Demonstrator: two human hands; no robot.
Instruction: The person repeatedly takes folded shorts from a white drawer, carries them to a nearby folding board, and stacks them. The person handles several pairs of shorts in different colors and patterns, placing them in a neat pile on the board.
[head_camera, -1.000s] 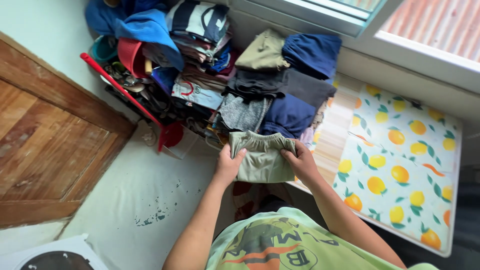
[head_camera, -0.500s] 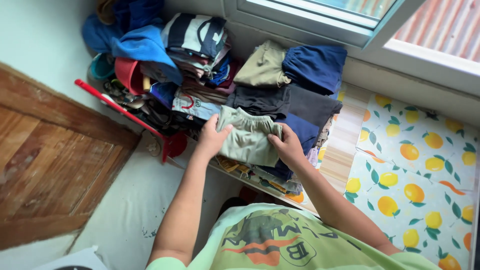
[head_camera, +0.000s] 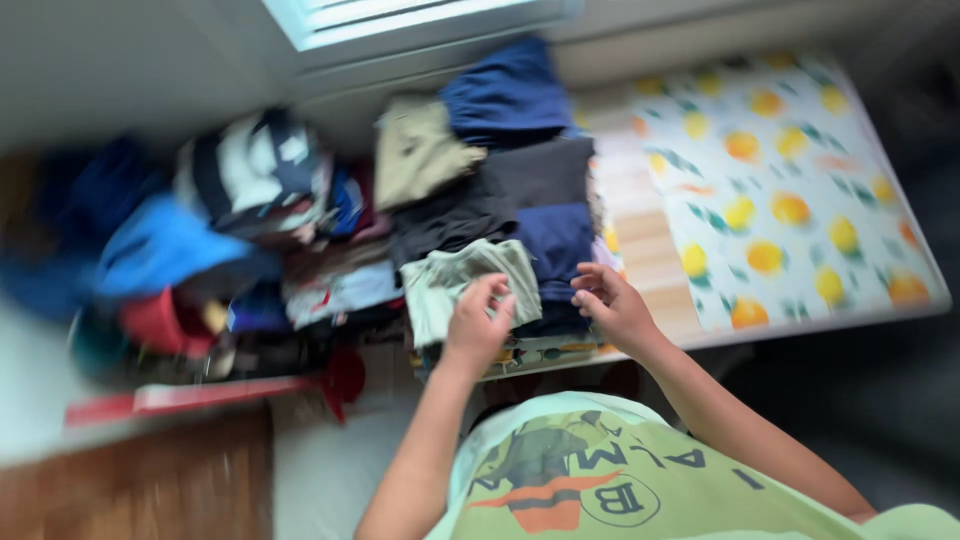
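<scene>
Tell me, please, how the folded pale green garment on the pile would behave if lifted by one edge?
The pale green garment looks like soft cloth, so it would probably flop and unfold. It seems light. Resting under the left hand atop uneven stacked clothes, it may slide.

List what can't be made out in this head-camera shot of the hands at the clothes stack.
- Left hand: motion blur hides whether its fingers pinch the pale green folded garment or only rest on it.
- Right hand: open; contact with the navy garment is unclear.
- Items under the blue cloth: smeared by blur.

window (head_camera: 400, 15) bright | wooden floor (head_camera: 150, 480) | fruit-print mat (head_camera: 790, 190)
</scene>
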